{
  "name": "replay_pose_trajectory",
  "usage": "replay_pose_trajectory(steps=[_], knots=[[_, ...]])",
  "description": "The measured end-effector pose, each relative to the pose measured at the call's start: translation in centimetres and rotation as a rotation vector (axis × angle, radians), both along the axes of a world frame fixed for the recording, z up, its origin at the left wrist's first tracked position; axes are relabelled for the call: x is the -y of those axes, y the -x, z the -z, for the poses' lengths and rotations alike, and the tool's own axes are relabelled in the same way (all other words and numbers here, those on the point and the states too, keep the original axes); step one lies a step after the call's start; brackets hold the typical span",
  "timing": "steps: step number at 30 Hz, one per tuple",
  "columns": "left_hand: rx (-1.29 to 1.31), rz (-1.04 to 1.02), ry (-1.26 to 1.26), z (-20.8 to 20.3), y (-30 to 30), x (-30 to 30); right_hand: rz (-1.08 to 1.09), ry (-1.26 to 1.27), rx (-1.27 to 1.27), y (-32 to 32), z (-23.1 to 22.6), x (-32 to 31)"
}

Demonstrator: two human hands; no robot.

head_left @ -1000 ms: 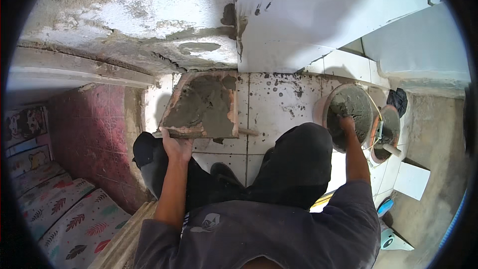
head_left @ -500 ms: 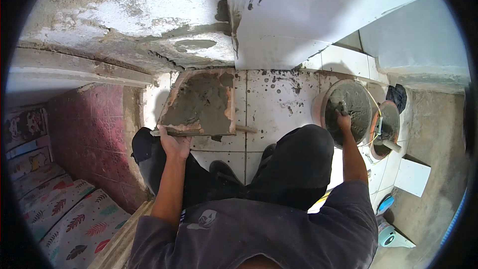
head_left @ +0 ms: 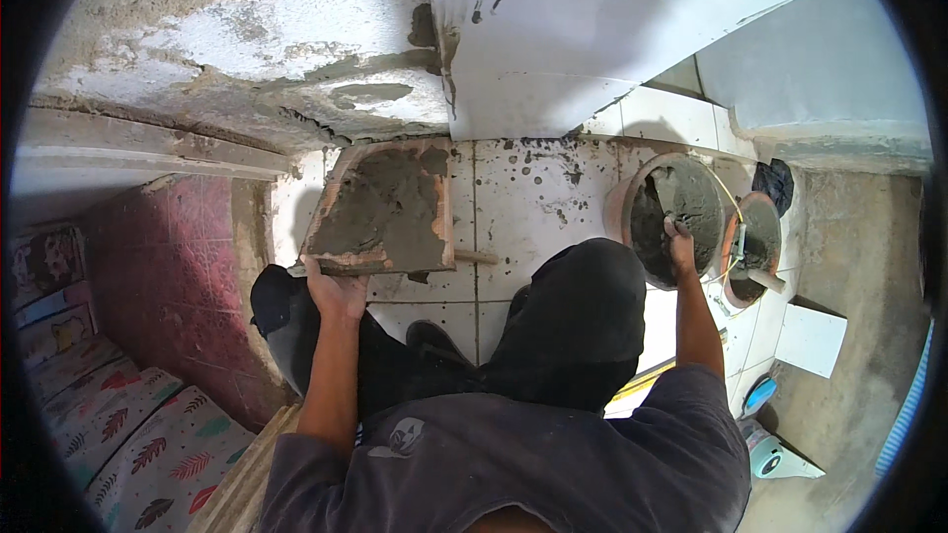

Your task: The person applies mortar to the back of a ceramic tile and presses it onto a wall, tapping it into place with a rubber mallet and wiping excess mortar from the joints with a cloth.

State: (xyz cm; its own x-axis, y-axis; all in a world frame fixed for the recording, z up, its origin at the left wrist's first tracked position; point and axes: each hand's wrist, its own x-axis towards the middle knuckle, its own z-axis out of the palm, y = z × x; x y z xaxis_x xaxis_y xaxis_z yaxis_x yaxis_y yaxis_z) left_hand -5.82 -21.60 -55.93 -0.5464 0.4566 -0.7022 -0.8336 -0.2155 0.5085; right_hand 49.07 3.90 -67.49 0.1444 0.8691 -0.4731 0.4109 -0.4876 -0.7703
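Note:
A tile (head_left: 446,222), back side up and reddish, lies tilted above the floor before my left knee, its back mostly coated with grey mortar (head_left: 385,199). Its near left edge is in the grip of my left hand (head_left: 338,290), thumb on top and the other fingers out of sight beneath. On the right, my right hand (head_left: 680,245) reaches into a round bucket (head_left: 617,209) of wet mortar (head_left: 697,205), closed on a trowel (head_left: 668,184). The trowel's blade stands in the mortar and its handle is mostly covered by my fingers.
Beside the bucket stands a smaller bucket (head_left: 761,205) with a pale-handled tool (head_left: 766,281) in it. Behind it is a black bag (head_left: 774,186). A wooden stick (head_left: 478,257) pokes out near the coated tile. A white tile (head_left: 810,340) lies at right; a mortar-stained wall (head_left: 326,20) rises ahead.
My right hand has shifted within the bucket, and the trowel blade now shows more plainly. The whole view has slid slightly; my left hand keeps its hold on the tile.

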Motion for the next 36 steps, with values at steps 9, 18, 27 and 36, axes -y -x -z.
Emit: replay_pose_trajectory(steps=[9, 18, 27, 36], knots=[[0.046, -0.030, -0.009, -0.3, 0.1, 0.1, 0.015, -0.126, -0.144, 0.2, -7.3, 2.4], [0.058, -0.036, -0.028, 0.2, 0.2, 0.3, -0.635, -0.185, 0.098, 14.5, -14.6, 1.3], [0.014, -0.009, -0.034, 0.5, 0.1, 0.4, -1.323, -0.481, 0.004, 35.8, -9.3, 0.2], [0.058, -0.022, -0.035, -0.2, 0.2, 0.4, -1.391, -0.789, 0.360, 38.4, -6.6, 2.4]])
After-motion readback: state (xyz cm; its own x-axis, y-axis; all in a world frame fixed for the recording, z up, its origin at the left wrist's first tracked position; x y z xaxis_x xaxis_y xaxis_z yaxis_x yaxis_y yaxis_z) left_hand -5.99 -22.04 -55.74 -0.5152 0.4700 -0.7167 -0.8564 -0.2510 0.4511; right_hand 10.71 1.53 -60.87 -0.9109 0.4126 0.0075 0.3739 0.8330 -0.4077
